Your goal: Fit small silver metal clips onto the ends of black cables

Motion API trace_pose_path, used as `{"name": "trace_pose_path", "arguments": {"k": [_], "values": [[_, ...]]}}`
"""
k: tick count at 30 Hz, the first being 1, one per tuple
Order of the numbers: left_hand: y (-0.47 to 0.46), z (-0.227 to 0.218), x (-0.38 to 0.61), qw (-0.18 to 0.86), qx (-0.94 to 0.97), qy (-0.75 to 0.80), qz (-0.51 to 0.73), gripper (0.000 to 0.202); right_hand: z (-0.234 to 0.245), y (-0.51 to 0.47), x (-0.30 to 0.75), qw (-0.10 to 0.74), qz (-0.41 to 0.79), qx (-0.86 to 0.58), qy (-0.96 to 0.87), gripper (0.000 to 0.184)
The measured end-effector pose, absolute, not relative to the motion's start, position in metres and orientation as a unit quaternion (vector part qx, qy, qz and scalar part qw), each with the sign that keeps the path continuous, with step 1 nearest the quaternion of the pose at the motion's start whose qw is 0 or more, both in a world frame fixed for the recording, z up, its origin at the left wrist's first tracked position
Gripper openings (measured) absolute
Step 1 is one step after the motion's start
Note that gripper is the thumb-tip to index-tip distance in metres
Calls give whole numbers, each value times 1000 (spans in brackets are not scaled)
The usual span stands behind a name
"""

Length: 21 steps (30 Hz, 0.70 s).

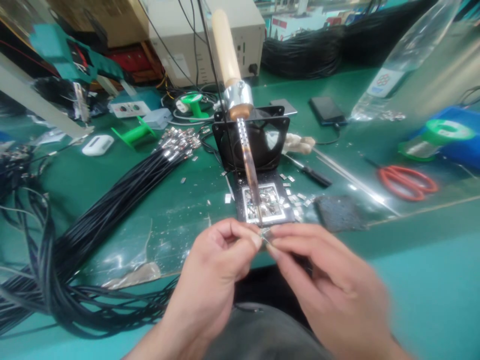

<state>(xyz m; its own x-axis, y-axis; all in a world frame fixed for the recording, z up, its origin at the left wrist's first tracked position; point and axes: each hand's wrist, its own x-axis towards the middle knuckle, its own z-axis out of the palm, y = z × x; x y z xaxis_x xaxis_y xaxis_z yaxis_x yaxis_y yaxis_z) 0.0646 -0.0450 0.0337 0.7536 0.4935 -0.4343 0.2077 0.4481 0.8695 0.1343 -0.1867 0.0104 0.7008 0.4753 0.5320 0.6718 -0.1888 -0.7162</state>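
Observation:
A soldering iron with a wooden handle slants down, its tip just above my fingertips. My right hand pinches a small metal piece, perhaps a connector, close beneath the tip. My left hand is closed, thumb against forefinger, meeting the right fingers at that piece. A thin light strand shows between the hands; what the left fingers grip is too small to tell. Behind them, a white-edged tray holds small metal pieces, in front of a black fan.
Left lies a bundle of black cables with metal ends. Small metal bits are scattered right of the tray, near a dark pad, a screwdriver and red-handled scissors. A solder spool, a phone and a bottle stand farther back.

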Motion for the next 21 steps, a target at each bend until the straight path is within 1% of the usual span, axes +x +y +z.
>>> {"name": "trace_pose_path", "arguments": {"k": [21], "values": [[-42, 37, 70, 778, 520, 339, 94, 18, 11, -183, 138, 518, -98, -762, -375, 15]]}}
